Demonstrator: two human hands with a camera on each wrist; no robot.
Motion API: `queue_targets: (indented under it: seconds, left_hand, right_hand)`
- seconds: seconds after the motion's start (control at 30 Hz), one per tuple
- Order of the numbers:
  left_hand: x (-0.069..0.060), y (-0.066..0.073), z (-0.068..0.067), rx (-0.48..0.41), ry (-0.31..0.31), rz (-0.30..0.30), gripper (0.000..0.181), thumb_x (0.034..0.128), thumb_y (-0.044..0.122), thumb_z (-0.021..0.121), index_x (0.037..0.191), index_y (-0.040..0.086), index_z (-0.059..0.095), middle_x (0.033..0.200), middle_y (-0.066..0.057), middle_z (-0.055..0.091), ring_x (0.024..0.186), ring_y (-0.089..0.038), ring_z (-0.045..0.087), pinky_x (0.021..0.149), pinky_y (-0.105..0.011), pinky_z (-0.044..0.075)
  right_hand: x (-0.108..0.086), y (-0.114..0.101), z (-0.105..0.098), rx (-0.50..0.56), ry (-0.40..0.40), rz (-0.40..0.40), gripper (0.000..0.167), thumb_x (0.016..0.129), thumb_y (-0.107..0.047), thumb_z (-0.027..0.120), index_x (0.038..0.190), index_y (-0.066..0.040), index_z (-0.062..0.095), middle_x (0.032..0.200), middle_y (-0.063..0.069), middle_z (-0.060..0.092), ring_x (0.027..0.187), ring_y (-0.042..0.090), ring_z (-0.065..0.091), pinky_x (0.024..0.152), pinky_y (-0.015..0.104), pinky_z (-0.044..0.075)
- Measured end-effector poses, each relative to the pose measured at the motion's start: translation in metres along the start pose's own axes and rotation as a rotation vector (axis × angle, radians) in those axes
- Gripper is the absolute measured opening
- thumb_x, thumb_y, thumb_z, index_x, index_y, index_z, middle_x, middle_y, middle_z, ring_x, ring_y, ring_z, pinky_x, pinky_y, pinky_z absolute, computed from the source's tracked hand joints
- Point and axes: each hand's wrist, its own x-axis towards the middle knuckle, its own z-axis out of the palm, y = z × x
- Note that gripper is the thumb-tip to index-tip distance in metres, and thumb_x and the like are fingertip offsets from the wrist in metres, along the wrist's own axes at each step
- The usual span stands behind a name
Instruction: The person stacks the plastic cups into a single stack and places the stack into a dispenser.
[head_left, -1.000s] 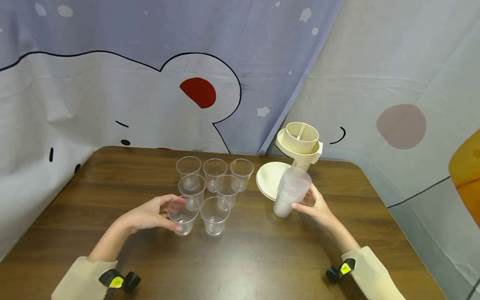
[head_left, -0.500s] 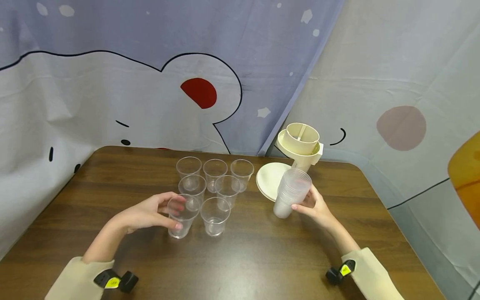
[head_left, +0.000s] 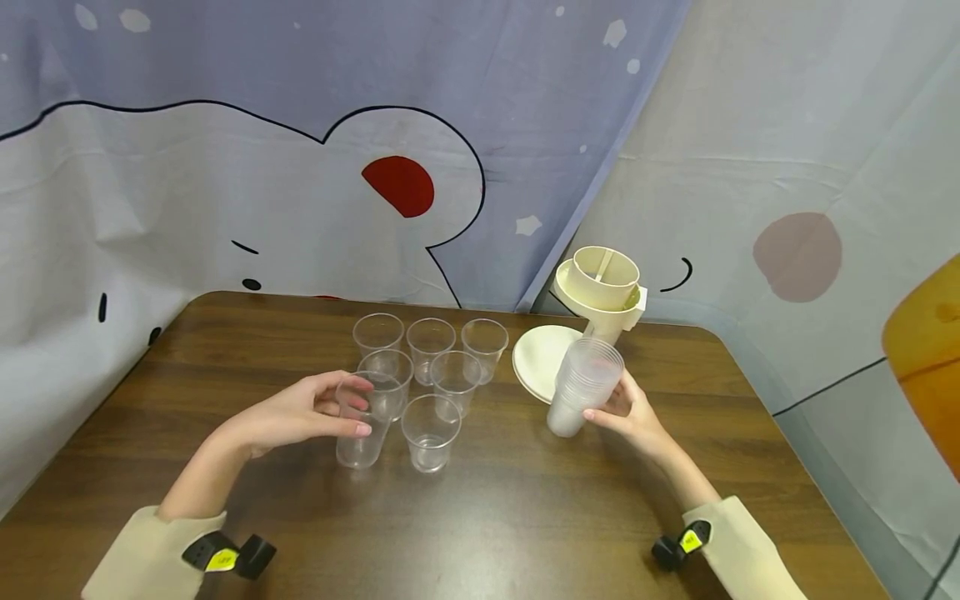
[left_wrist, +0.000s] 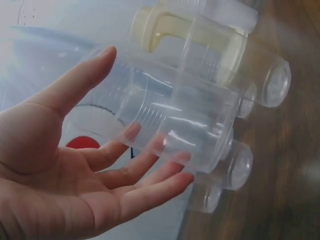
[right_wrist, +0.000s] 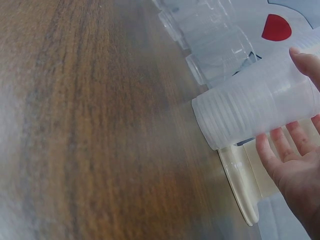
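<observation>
Brown-wood table (head_left: 480, 533): your half-curled left hand (head_left: 300, 417) holds a clear plastic cup (head_left: 360, 450), right hand (head_left: 632, 414) a translucent cup-stack (head_left: 579, 387); likely arranging, lower gently.

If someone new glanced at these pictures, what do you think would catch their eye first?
Probably the clear cups grouped on the table, the left hand holding one at the near left. Next, the tall stack in the right hand, before the cream device. Behind, the red patch on the backdrop stands out.
</observation>
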Motion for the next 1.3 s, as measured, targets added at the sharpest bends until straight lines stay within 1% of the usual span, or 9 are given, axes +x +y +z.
queue_targets:
  seconds: [0.17,0.27,0.5,0.63,0.73,0.83,1.0,1.17,1.3]
  left_hand:
    - [0.002,0.006,0.002,0.019,0.028,0.031,0.064,0.0853,0.025,0.072,0.136,-0.001,0.043,0.123,-0.021,0.057,0.104,-0.018,0.062,0.090,-0.031,0.050]
    - [0.003,0.011,0.003,0.015,0.045,0.034,0.061,0.0854,0.025,0.072,0.134,0.001,0.044,0.120,-0.018,0.060,0.104,-0.017,0.062,0.090,-0.030,0.050]
    - [0.002,0.024,0.003,0.027,0.080,0.043,0.062,0.0870,0.026,0.071,0.137,0.002,0.043,0.123,-0.023,0.058,0.103,-0.019,0.063,0.091,-0.033,0.052]
    - [0.002,0.031,0.003,0.029,0.091,0.027,0.062,0.0881,0.028,0.070,0.138,0.002,0.042,0.123,-0.023,0.058,0.101,-0.019,0.064,0.090,-0.037,0.054]
    - [0.004,0.036,0.004,0.039,0.099,0.003,0.062,0.0880,0.030,0.069,0.137,0.003,0.043,0.122,-0.019,0.059,0.101,-0.018,0.064,0.090,-0.039,0.055]
    - [0.007,0.042,0.006,0.051,0.107,-0.005,0.061,0.0879,0.031,0.069,0.136,0.004,0.045,0.120,-0.017,0.060,0.101,-0.021,0.064,0.089,-0.040,0.055]
    - [0.011,0.051,0.009,0.066,0.107,0.014,0.060,0.0882,0.032,0.069,0.135,0.004,0.046,0.119,-0.016,0.061,0.102,-0.024,0.064,0.086,-0.039,0.056]
    - [0.018,0.062,0.014,0.098,0.110,0.027,0.058,0.0876,0.035,0.069,0.134,0.007,0.048,0.118,-0.014,0.063,0.101,-0.020,0.064,0.085,-0.037,0.056]
    - [0.024,0.069,0.018,0.117,0.125,0.036,0.056,0.0871,0.037,0.069,0.132,0.010,0.049,0.118,-0.012,0.063,0.100,-0.018,0.064,0.084,-0.034,0.054]
  right_hand:
    - [0.000,0.000,0.000,0.004,-0.002,0.000,0.079,0.078,0.014,0.065,0.146,-0.008,0.030,0.128,-0.011,0.055,0.115,0.003,0.057,0.092,0.021,0.051]
    - [0.000,-0.001,0.001,0.005,-0.002,-0.004,0.079,0.078,0.014,0.065,0.145,-0.009,0.031,0.127,-0.011,0.055,0.115,0.003,0.057,0.092,0.021,0.051]
    - [-0.001,-0.001,0.001,-0.011,0.017,-0.016,0.078,0.077,0.016,0.065,0.144,-0.010,0.033,0.126,-0.013,0.056,0.114,0.001,0.057,0.091,0.020,0.051]
    - [-0.001,-0.002,0.002,-0.020,0.025,-0.011,0.078,0.077,0.015,0.065,0.145,-0.009,0.033,0.125,-0.014,0.056,0.113,0.000,0.057,0.089,0.019,0.052]
    - [-0.001,-0.003,0.002,-0.023,0.025,-0.010,0.078,0.078,0.015,0.064,0.145,-0.007,0.032,0.125,-0.014,0.056,0.113,0.000,0.058,0.089,0.019,0.052]
    - [0.000,-0.002,0.002,-0.015,0.021,-0.014,0.078,0.078,0.016,0.064,0.145,-0.007,0.031,0.125,-0.014,0.055,0.113,0.000,0.057,0.090,0.019,0.051]
    - [0.000,-0.001,0.002,-0.006,0.016,-0.015,0.080,0.078,0.015,0.065,0.146,-0.007,0.030,0.126,-0.013,0.055,0.114,0.001,0.057,0.091,0.020,0.052]
    - [-0.001,-0.001,0.002,0.001,0.020,-0.023,0.081,0.077,0.016,0.065,0.146,-0.010,0.031,0.126,-0.013,0.056,0.114,0.001,0.057,0.090,0.020,0.052]
    - [-0.001,-0.001,0.002,0.008,0.018,-0.031,0.081,0.077,0.017,0.064,0.147,-0.008,0.030,0.127,-0.013,0.055,0.114,0.001,0.057,0.090,0.020,0.052]
